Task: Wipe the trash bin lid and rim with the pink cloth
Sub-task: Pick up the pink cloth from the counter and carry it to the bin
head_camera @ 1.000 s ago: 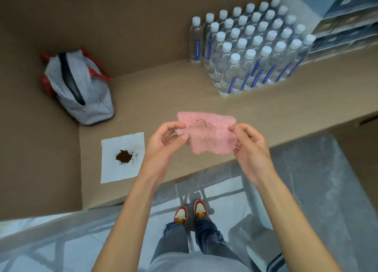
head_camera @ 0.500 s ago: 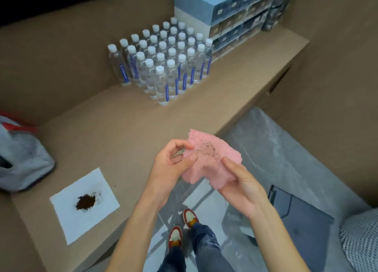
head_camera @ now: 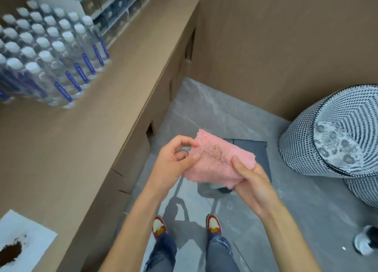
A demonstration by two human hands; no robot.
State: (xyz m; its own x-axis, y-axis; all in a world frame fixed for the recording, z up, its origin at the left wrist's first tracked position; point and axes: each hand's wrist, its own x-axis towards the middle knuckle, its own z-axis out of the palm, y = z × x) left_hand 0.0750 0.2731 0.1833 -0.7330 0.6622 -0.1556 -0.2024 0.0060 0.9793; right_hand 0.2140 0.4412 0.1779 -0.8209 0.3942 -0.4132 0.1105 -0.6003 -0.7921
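cloth [head_camera: 219, 162]: pink, dark specks
basket [head_camera: 345, 128]: black-and-white dotted weave
bottles [head_camera: 51, 57]: white caps, blue labels
shoes [head_camera: 213, 223]: red, white toes

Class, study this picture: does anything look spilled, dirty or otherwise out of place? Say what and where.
Yes. The pink cloth, held in the left hand and right hand, is peppered with dark specks near its middle. On the counter's white sheet, at bottom left, lies a dark brown pile of powder with scattered grains.

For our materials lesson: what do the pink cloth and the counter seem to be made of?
Pink cloth: soft, nubby textile, likely microfibre; it drapes limply between both hands and holds dark specks.
Counter: apparently brown cardboard, matte, with cut slits along its edge.
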